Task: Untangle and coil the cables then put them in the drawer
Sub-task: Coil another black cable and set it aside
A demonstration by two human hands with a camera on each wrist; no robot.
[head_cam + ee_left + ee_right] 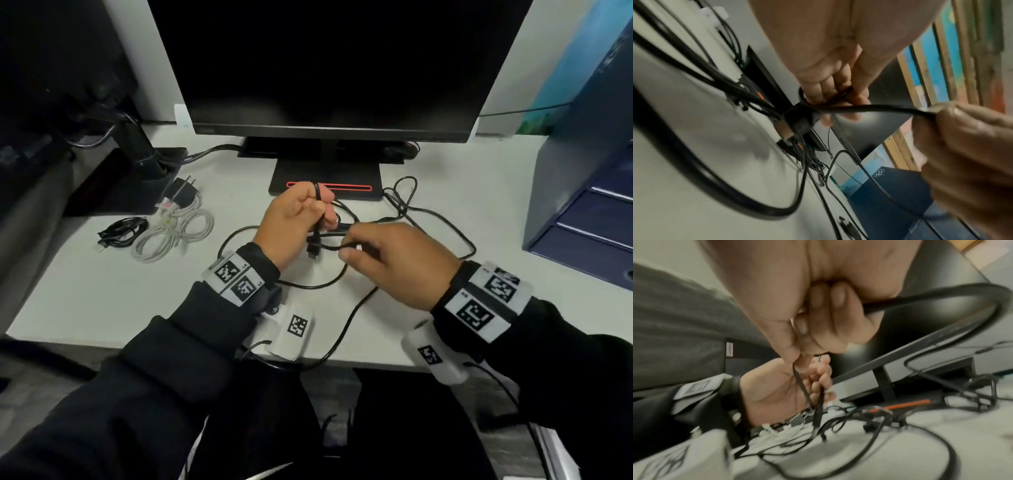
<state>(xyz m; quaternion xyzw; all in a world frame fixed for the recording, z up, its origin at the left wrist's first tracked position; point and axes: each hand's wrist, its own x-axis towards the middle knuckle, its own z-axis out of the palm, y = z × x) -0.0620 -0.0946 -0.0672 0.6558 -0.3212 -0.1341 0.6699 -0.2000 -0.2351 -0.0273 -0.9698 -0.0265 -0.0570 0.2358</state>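
Right now the left hand (294, 219) has its fingers curled tight round a few loops of the black cable (442, 219), and the right hand (394, 260) pinches a strand just beside it. Most of the cable lies loose on the desk (85, 291), and one part hangs off the near edge. If the right hand pulls hard, the far loops could knot up, or the held loops could slip out

Dark monitor (329, 65) on white desk (85, 287)
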